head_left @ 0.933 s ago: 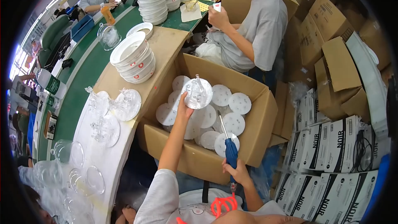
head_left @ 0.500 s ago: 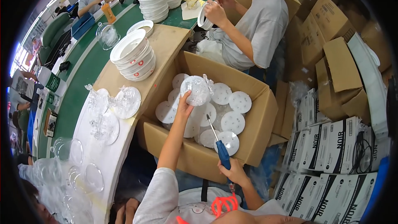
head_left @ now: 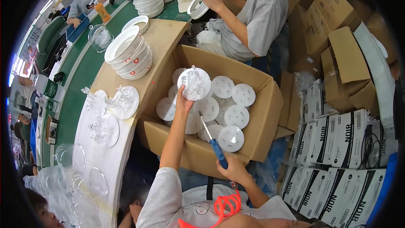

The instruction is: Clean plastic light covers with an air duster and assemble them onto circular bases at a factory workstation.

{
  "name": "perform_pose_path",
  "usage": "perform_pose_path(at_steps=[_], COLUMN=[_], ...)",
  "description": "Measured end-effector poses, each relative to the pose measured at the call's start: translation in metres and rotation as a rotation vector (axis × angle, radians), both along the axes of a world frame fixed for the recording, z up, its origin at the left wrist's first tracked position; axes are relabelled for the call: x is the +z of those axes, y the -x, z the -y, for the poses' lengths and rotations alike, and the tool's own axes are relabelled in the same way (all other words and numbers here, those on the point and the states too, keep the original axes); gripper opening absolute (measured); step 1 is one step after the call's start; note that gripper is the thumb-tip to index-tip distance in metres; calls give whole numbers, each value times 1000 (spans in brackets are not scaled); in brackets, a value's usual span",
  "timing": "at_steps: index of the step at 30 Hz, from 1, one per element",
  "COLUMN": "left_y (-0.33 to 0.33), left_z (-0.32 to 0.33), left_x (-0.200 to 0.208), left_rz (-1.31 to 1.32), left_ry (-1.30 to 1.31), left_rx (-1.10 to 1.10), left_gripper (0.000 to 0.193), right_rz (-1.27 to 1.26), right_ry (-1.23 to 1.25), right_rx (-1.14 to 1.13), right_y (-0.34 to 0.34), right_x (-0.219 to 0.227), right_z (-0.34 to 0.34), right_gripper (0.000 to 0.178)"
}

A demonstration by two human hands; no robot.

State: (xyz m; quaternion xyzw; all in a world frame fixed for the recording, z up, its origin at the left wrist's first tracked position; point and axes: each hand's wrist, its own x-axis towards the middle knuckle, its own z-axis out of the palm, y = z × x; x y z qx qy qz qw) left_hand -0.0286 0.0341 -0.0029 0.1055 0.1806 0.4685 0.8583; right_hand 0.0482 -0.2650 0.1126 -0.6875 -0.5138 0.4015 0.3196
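Note:
My left hand (head_left: 182, 100) is closed on the edge of a white round disc (head_left: 192, 95) with clear crumpled-looking plastic pieces (head_left: 195, 80) on its face. It holds the disc above an open cardboard box (head_left: 168, 145). Inside the box lie several flat white discs (head_left: 237, 116) with small marks. My right hand (head_left: 233, 169) grips a blue air blow gun (head_left: 218, 153) with a slender metal nozzle, fed by a coiled orange hose (head_left: 227, 204). The nozzle tip points up over the box, below the held disc and apart from it.
White discs bearing clear plastic pieces (head_left: 105, 130) lie on the table left of the box, near a stack of white bowl-like rims (head_left: 130, 55). A co-worker in a grey shirt (head_left: 265, 14) sits beyond the box. Printed cartons (head_left: 333, 139) are piled at the right.
The held disc has tilted, so more of its face with the clear pieces shows. My right hand and the blow gun have shifted slightly left and up. The whole view has moved a little.

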Motion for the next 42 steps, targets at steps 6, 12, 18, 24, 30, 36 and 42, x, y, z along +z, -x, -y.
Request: perform_pose_path(at_steps=[6, 12, 18, 24, 30, 36, 42], left_y=[10, 9, 19, 18, 20, 14, 15], left_z=[-3, -2, -2, -4, -3, -4, -4], left_x=[-8, -2, -1, 2, 5, 7, 6], left_rz=[5, 97, 84, 47, -84, -91, -65], left_ry=[-86, -195, -256, -264, -270, -301, -228], left_rx=[-83, -157, -116, -15, 49, -7, 53], left_gripper=[59, 64, 68, 64, 60, 58, 56], right_rz=[42, -19, -94, -127, -121, -179, -47], right_ry=[45, 14, 3, -7, 20, 36, -25], right_rx=[144, 117, 102, -18, -34, -84, 17], right_y=[7, -2, -1, 0, 0, -5, -3], right_x=[4, 12, 15, 9, 3, 1, 4], right_z=[7, 16, 18, 17, 6, -17, -29], right_gripper=[20, 19, 24, 19, 14, 16, 19])
